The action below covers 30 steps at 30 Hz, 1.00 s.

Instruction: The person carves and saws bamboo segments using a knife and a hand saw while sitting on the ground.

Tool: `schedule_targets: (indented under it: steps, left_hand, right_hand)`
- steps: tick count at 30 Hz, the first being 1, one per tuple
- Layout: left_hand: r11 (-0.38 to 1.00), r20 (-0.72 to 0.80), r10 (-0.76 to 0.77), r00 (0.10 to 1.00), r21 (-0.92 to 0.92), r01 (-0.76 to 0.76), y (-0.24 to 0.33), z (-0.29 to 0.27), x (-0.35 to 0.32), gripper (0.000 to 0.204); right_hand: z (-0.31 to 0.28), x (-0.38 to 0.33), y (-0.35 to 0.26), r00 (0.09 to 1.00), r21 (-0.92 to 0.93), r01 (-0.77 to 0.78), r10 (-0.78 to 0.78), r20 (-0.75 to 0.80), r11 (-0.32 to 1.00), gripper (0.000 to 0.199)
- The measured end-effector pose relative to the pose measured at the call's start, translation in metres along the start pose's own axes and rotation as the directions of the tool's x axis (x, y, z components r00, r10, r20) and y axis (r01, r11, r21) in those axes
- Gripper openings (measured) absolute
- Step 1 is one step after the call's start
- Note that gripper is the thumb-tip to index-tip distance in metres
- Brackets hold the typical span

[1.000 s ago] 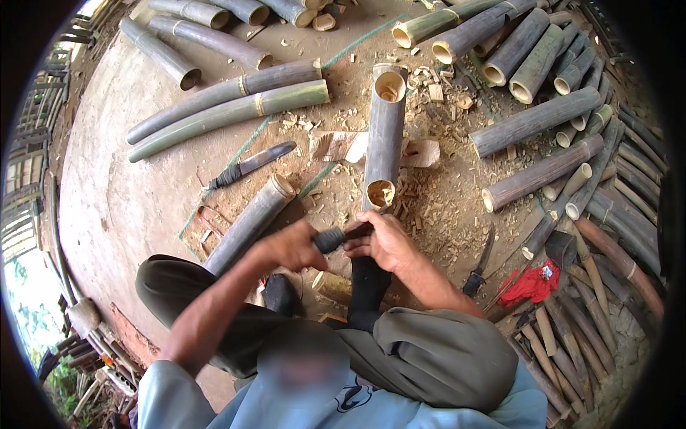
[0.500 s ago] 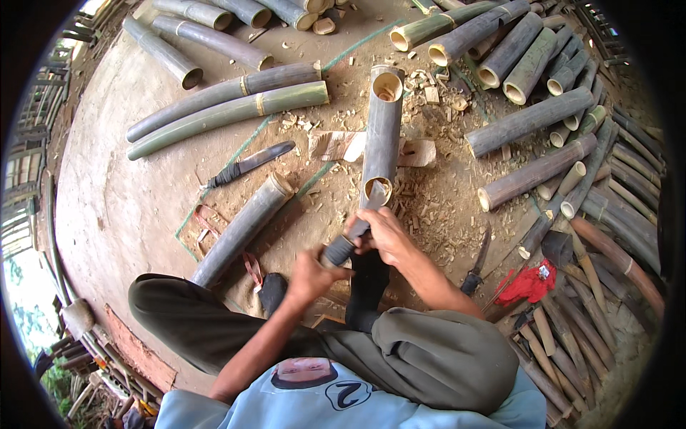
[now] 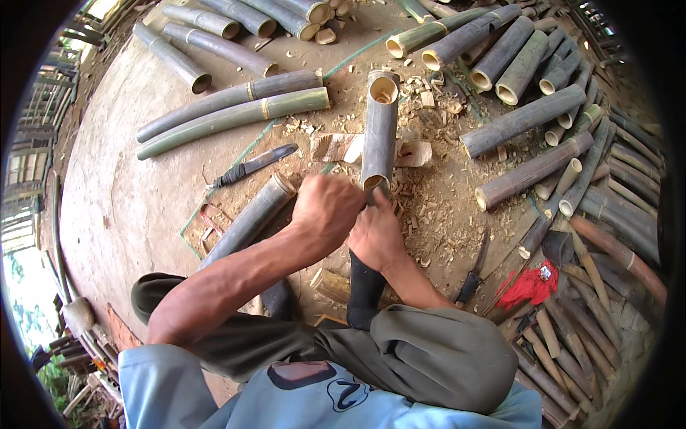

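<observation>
A grey bamboo tube (image 3: pixel 381 132) lies pointing away from me, its near opening close to my hands and a hole cut in the upper side of its far end. My left hand (image 3: pixel 326 209) is a closed fist at the knife's grip, which it hides. Fingers of my right hand (image 3: pixel 377 234) are closed around the base of the knife blade (image 3: pixel 371 193), just in front of the tube's near opening. Only a little dark metal of the blade shows. Beneath the tube lies a pale notched wooden piece (image 3: pixel 414 154).
Wood chips (image 3: pixel 439 222) litter the ground around the tube. A second knife (image 3: pixel 254 166) with a wrapped handle lies to the left, another (image 3: pixel 474 274) to the right beside a red cloth (image 3: pixel 529 286). Bamboo lengths (image 3: pixel 525 121) crowd the right; two long ones (image 3: pixel 236 121) lie left.
My left hand has risen and swung forward, up and over the knife, bringing the grip close to the tube. My right hand has shifted slightly back toward me. The blade, plainly visible before, is now mostly hidden.
</observation>
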<state>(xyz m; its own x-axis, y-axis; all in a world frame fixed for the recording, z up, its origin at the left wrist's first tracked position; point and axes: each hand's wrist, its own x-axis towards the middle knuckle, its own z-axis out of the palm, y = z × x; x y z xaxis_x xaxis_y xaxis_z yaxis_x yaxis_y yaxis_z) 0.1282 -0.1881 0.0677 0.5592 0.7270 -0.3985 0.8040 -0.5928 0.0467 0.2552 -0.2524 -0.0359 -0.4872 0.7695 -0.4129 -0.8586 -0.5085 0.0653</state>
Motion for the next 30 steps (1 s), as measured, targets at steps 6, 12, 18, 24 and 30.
schedule_targets:
  steps: [6, 12, 18, 24, 30]
  left_hand:
    - [0.648, -0.024, 0.662, 0.749, -0.484, -0.588, 0.037, 0.0, -0.021, 0.024]
    - [0.724, -0.119, 0.576, 0.809, -0.385, -0.572, 0.097, 0.041, 0.089, 0.079]
    - [0.504, -0.273, 0.324, 0.906, -0.76, -0.41, 0.066, 0.032, 0.106, 0.087]
    - [0.298, -0.51, -0.129, 0.85, -0.838, -0.458, 0.056, 0.038, 0.1, 0.094]
    - [0.204, -0.504, -0.588, 0.633, -0.85, -0.486, 0.044, 0.058, 0.095, 0.087]
  right_hand:
    - [-0.046, -0.076, -0.014, 0.942, -0.93, -0.039, -0.297, -0.156, 0.366, 0.029]
    - [-0.068, -0.079, -0.096, 0.787, -0.832, -0.516, -0.498, -0.366, -0.204, 0.055]
    - [0.053, -0.032, -0.13, 0.831, -0.642, -0.551, -0.417, -0.367, -0.533, 0.041]
    - [0.077, 0.009, -0.175, 0.987, 0.0, 0.041, 0.041, -0.158, -0.999, 0.034]
    - [0.112, 0.073, -0.135, 0.961, 0.198, 0.264, 0.24, -0.138, -0.944, 0.029]
